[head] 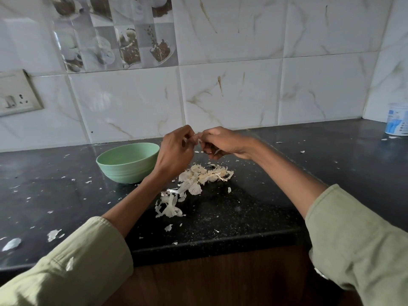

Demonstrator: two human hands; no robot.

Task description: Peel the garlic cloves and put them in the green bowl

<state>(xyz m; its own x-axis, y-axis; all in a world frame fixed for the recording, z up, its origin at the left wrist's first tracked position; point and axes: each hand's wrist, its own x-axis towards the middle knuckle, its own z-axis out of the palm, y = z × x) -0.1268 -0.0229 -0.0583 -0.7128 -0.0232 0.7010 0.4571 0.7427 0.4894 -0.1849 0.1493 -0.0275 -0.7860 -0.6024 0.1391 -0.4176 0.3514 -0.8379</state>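
Note:
My left hand (pixel 176 149) and my right hand (pixel 220 142) meet above the black counter, fingertips together. Between them they pinch a small garlic clove (pixel 197 138), mostly hidden by the fingers; a bit of pale skin shows at my right hand's underside. The green bowl (pixel 123 166) stands on the counter just left of my left hand; its inside is not visible from here. Below the hands lies a pile of papery garlic peels (pixel 198 180), trailing toward the counter's front.
Small peel flakes are scattered over the black counter (pixel 265 206), with larger bits at the front left. A white and blue tin (pixel 397 120) stands in the far right corner. A wall socket (pixel 15 96) sits at the left on the tiled wall.

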